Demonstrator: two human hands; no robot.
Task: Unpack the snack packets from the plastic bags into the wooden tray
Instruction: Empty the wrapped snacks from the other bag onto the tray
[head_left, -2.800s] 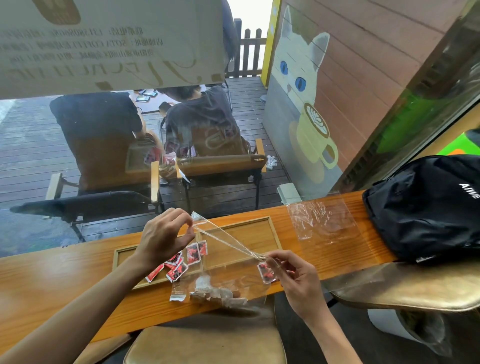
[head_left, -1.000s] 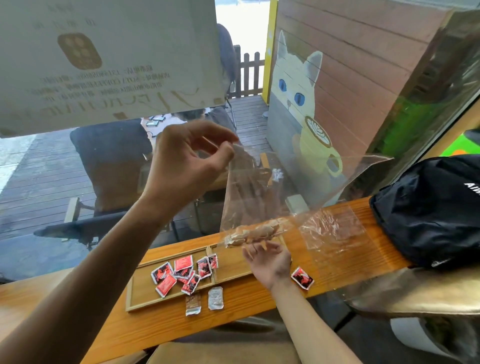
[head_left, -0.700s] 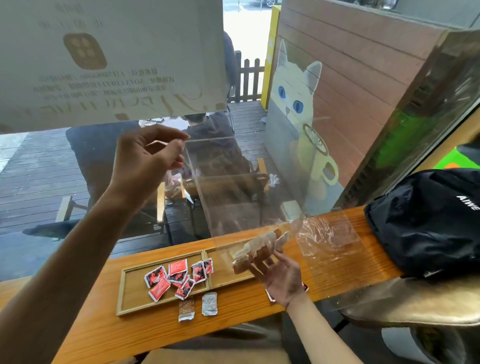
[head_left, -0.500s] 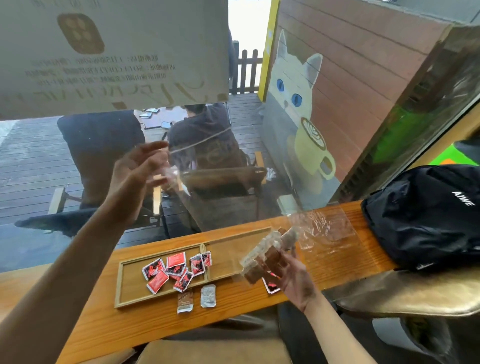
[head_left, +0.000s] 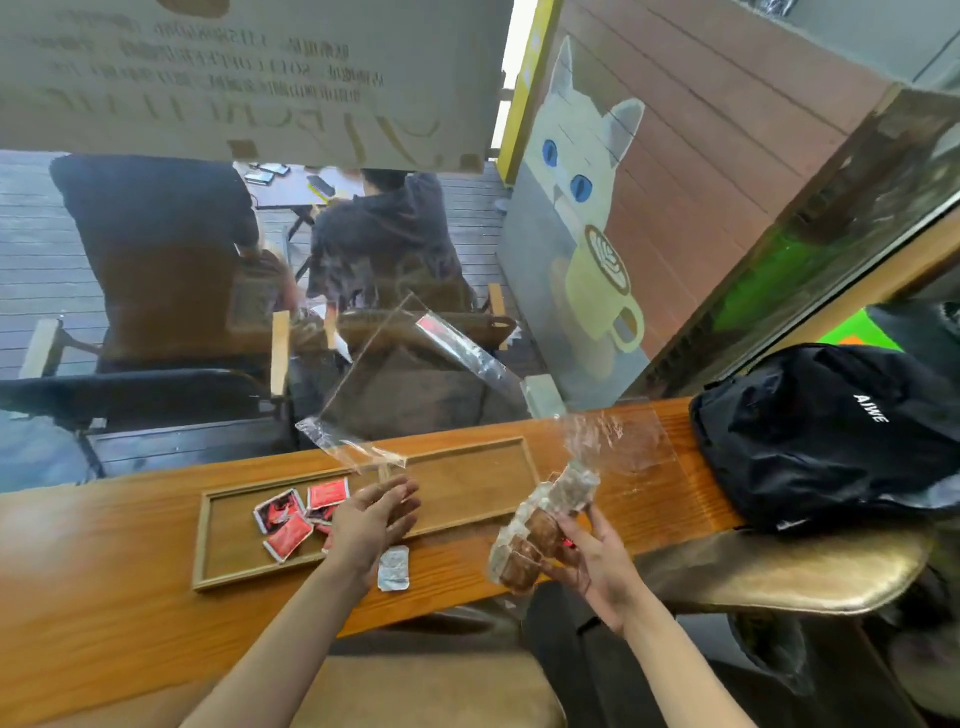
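Snack packets sit only partly sorted at this point. Several red packets (head_left: 298, 517) lie in the left compartment of the wooden tray (head_left: 470, 486), whose right compartment shows bare wood. A silver packet (head_left: 393, 568) lies on the counter (head_left: 104, 597) just outside the tray's near rim, so it still needs to go in. The right hand (head_left: 597, 564) curls its fingers around a stack of brown packets (head_left: 540, 525) wrapped in clear film, holding it above the counter's near edge, to the right of the tray. The left hand (head_left: 371, 519) hovers over the tray's middle with fingers straight and relaxed, gripping nothing; it hides part of the red pile, so whether more packets lie beneath it cannot be told. An empty clear plastic bag (head_left: 405, 384) hangs in the air above the tray, touched by neither hand, and looks likely to drift down onto the tray or counter. A second clear bag (head_left: 618, 441) lies crumpled and flat on the counter between the tray and a black backpack (head_left: 831, 431); it seems empty too. By my reckoning the job is well past halfway: both bags appear emptied, and what remains is setting the brown stack into the tray, probably the free right compartment, and picking up the stray silver packet.
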